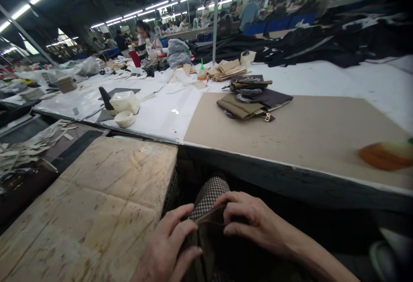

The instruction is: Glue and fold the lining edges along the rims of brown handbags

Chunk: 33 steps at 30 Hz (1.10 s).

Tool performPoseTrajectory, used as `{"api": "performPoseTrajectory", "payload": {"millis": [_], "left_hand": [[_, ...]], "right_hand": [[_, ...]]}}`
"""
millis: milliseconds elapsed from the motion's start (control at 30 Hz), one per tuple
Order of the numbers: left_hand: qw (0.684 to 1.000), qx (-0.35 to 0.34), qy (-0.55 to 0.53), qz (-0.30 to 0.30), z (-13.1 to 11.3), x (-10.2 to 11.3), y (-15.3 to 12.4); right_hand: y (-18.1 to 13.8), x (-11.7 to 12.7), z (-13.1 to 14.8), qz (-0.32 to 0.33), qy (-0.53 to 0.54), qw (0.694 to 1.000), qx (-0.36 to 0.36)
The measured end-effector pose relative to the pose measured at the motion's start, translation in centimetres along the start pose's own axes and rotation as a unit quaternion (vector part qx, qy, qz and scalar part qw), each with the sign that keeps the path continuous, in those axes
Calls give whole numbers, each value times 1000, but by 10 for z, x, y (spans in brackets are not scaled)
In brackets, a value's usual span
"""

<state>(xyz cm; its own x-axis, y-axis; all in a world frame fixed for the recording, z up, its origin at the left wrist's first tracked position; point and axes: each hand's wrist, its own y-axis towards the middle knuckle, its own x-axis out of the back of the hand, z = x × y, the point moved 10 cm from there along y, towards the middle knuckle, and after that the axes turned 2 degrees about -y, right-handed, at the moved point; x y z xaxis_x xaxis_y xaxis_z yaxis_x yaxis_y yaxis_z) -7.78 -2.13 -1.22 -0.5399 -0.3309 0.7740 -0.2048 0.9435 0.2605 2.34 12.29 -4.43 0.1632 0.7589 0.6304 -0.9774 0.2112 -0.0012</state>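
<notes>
Low in the head view, both my hands grip a dark brown piece of material [209,221] held over my lap. My left hand [169,249] wraps its fingers round the piece's left edge. My right hand [251,221] pinches its top edge, fingers curled. A checked fabric [209,193] shows just behind the piece, between my hands. Much of the brown piece is hidden under my hands and in shadow.
A worn wooden board [97,204] lies to my left. Ahead is a long work table with a brown cardboard sheet [306,131], a stack of olive and brown pieces [254,101], a glue bottle [202,72], white tape rolls [125,118] and an orange object [385,155]. Other people work far back.
</notes>
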Motion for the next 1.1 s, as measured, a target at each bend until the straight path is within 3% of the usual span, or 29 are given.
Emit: {"api": "performPoseTrajectory", "payload": {"millis": [200, 467, 767, 1100], "left_hand": [[1000, -18, -14, 5, -15, -10, 18], [999, -32, -2, 13, -19, -15, 16], [994, -103, -2, -48, -37, -7, 14], [998, -63, -17, -2, -32, -12, 17]], "right_hand": [[-11, 5, -2, -9, 21, 1000, 0], [-22, 9, 0, -12, 39, 999, 12], [-26, 8, -3, -27, 41, 999, 7], [-30, 9, -4, -35, 37, 999, 3]]}}
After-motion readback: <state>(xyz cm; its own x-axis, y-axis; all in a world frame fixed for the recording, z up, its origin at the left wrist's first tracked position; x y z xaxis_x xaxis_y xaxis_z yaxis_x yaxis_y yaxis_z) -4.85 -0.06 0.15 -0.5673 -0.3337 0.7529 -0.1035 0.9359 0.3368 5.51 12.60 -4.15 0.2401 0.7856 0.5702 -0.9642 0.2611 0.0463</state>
